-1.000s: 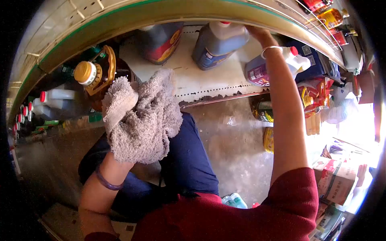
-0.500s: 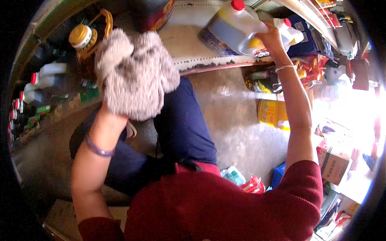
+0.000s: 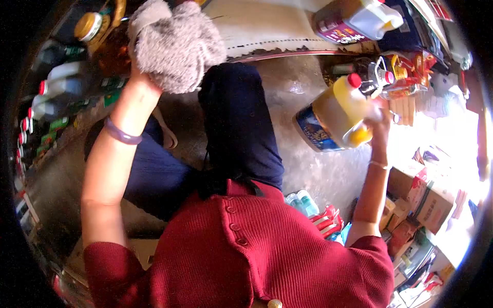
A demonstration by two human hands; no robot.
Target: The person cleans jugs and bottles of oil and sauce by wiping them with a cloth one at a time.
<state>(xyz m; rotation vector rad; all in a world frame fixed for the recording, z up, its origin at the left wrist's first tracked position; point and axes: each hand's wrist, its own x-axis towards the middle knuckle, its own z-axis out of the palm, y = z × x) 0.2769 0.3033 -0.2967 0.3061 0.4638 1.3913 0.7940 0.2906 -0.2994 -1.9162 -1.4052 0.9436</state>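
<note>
A yellow oil jug [image 3: 331, 110] with a red cap and blue label hangs tilted above the floor at the right. My right hand [image 3: 380, 122], slightly blurred, is closed on its handle. At the upper left, my left hand [image 3: 145, 84] is mostly covered by a fluffy grey-beige cloth [image 3: 179, 49] bunched around it; its fingers are hidden under the fabric. Close behind the cloth is a large bottle with a gold cap [image 3: 88, 26]. Another oil jug [image 3: 352, 21], with a purple label, stands on the shelf at the upper right.
A pale shelf [image 3: 267, 25] with a worn edge spans the top. Red-capped jugs [image 3: 64, 84] line the left. Dark bottles [image 3: 367, 76] stand on the floor beyond the held jug. Cardboard boxes [image 3: 434, 205] are stacked right; red packets [image 3: 328, 220] lie near my right side.
My right hand has brought the oil jug off the shelf, down and toward me over the floor. My left hand and cloth appear higher in view, and the view has shifted.
</note>
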